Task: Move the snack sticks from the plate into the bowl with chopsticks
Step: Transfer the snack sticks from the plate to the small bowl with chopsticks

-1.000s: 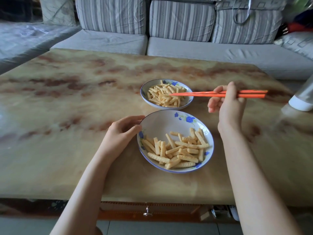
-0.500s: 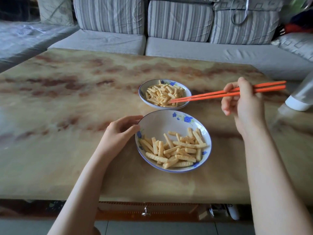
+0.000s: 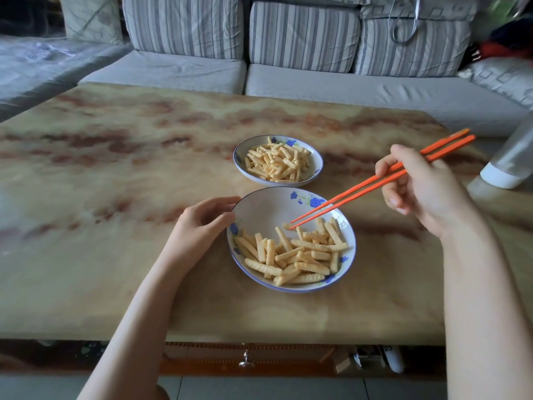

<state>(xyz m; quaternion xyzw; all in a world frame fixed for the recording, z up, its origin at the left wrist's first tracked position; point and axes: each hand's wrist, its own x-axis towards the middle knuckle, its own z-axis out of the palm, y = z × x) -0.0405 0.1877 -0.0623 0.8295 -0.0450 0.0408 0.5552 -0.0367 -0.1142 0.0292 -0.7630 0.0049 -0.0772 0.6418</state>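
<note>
Item: plate (image 3: 264,207), white with blue flowers, on marbled table (image 3: 115,197), nearest the person. Contents: snack sticks (image 3: 291,255), heaped in its near half; the far half is bare.
Item: bowl (image 3: 238,160), matching pattern, just beyond the plate, apart from it – already heaped with the same sticks.
Item: orange chopsticks (image 3: 360,189). Right hand (image 3: 424,189) – grip clamped on their upper half. Tips nearly together, at a short stick on the pile's far edge; whether they pinch it cannot be told.
Left hand (image 3: 199,226): thumb and fingers curled on the plate's left rim.
Background: striped sofa (image 3: 300,82); white-based container (image 3: 513,160) at the table's right edge.
</note>
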